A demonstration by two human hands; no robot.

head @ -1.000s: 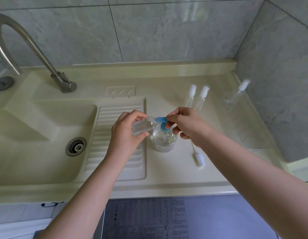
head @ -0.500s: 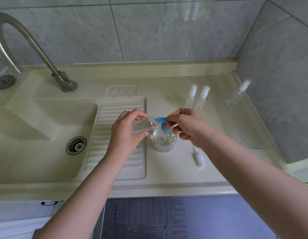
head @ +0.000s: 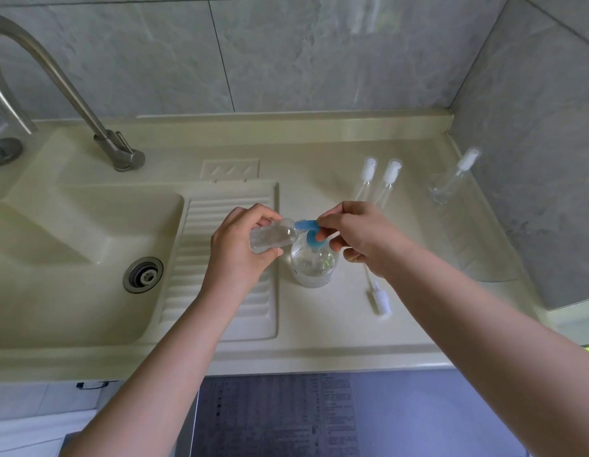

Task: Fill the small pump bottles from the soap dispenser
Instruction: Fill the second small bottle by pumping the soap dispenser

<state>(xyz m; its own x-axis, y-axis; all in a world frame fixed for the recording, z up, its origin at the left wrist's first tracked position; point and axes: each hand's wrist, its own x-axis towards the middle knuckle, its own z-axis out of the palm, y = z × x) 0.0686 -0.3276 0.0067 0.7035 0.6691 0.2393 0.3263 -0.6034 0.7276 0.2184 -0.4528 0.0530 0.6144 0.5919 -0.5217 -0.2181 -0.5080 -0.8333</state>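
Note:
A clear soap dispenser with a blue pump head stands on the counter beside the ribbed drainboard. My left hand grips a small clear bottle, tilted on its side, with its open mouth at the blue spout. My right hand holds the blue pump head from the right, fingers curled over it. Two small pump bottles with white tops lie side by side behind my right hand. Another one lies at the right wall. A loose white pump top with its tube lies near my right wrist.
The sink basin with its drain is on the left, with a steel faucet behind it. The ribbed drainboard lies under my left hand. Tiled walls close the back and right. The counter's front edge runs below my arms.
Both hands keep their hold, with the small bottle at the spout. Nothing has visibly shifted apart from a slight camera drift.

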